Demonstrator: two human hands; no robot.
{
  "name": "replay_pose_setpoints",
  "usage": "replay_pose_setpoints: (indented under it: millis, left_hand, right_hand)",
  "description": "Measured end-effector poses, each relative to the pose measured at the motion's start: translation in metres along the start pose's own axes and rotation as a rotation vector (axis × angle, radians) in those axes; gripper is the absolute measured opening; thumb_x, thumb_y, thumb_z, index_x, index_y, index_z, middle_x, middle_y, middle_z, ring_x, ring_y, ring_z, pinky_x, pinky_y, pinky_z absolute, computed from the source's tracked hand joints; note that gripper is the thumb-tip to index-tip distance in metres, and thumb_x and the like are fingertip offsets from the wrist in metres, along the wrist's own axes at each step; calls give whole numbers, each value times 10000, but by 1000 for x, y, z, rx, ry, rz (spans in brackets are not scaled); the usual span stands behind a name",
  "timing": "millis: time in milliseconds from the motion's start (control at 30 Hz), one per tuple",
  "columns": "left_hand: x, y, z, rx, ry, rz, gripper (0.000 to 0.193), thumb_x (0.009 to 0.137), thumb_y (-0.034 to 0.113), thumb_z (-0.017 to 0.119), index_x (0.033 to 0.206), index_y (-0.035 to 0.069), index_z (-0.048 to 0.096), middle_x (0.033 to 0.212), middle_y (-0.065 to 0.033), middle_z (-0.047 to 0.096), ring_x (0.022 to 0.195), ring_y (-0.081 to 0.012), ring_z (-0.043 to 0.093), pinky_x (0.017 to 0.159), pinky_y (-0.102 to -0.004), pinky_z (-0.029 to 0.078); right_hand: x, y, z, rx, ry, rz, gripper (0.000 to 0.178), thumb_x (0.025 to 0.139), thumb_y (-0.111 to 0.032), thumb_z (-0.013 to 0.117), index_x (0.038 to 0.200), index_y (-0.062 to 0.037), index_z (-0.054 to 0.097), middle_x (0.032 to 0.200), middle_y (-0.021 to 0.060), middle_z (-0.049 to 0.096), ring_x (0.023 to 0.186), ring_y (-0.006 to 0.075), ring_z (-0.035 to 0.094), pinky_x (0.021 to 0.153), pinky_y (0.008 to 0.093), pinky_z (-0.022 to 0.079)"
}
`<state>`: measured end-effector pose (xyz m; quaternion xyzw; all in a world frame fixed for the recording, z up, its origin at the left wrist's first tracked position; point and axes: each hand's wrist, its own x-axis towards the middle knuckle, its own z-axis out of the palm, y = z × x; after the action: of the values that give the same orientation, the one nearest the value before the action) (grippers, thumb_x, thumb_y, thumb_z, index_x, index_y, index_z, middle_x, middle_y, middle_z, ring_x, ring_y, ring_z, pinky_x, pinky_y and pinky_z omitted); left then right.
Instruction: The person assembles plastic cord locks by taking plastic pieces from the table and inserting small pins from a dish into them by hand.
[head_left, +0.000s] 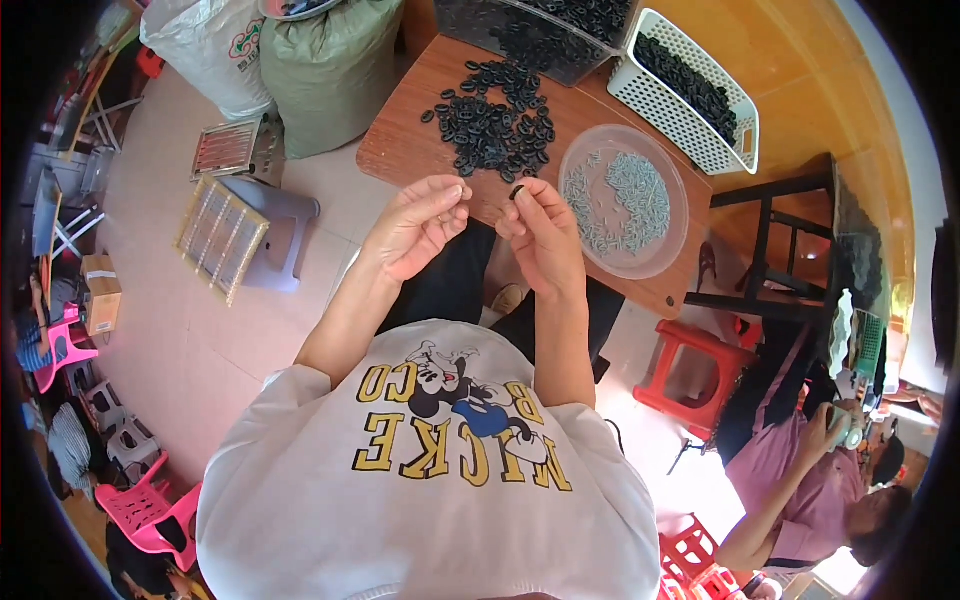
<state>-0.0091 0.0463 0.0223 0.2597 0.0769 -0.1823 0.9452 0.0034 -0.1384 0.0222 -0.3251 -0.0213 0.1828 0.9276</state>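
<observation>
The person is sitting at a low wooden surface (410,150), both hands raised just above its near edge. The right hand (540,235) is pinching a small black ring-shaped part (517,190) between thumb and forefinger, the fingers narrow and closed around it. The left hand (420,225) is hovering just beside it, its fingers curled in and pinched together near the thumb; whether anything is sitting in that pinch I cannot tell. Just beyond the hands a loose heap of black parts (495,120) is lying spread over the surface. To the right of the heap a round clear bowl (675,215) is holding small pale grey pieces, and a white slotted basket (660,105) further back is carrying more black parts. A red stool (690,365) is standing on the floor by the person's right.
</observation>
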Motion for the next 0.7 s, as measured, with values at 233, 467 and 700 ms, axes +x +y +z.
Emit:
replay_pose_setpoints:
  millis: [233,467,700]
  left_hand:
    - [-10,-11,11,136,63,40,165,836,28,620,1000,22,609,880,-69,647,718,-116,611,667,-226,511]
    - [-11,-15,31,224,64,130,289,825,27,637,1103,5,562,887,-74,650,713,-102,606,649,-208,499]
    - [-11,-22,32,225,81,120,307,824,35,643,1115,1,553,913,-85,653,745,-107,612,678,-212,502]
  right_hand:
    - [-16,-9,14,-116,151,-98,101,846,-16,596,940,10,622,835,75,636,736,118,588,687,220,472]
    - [-32,-12,34,-470,223,-248,216,785,41,637,1001,38,635,872,76,650,816,108,607,745,216,484]
    - [-39,-9,35,-624,291,-271,175,787,22,655,960,49,649,849,92,660,751,122,631,696,218,499]
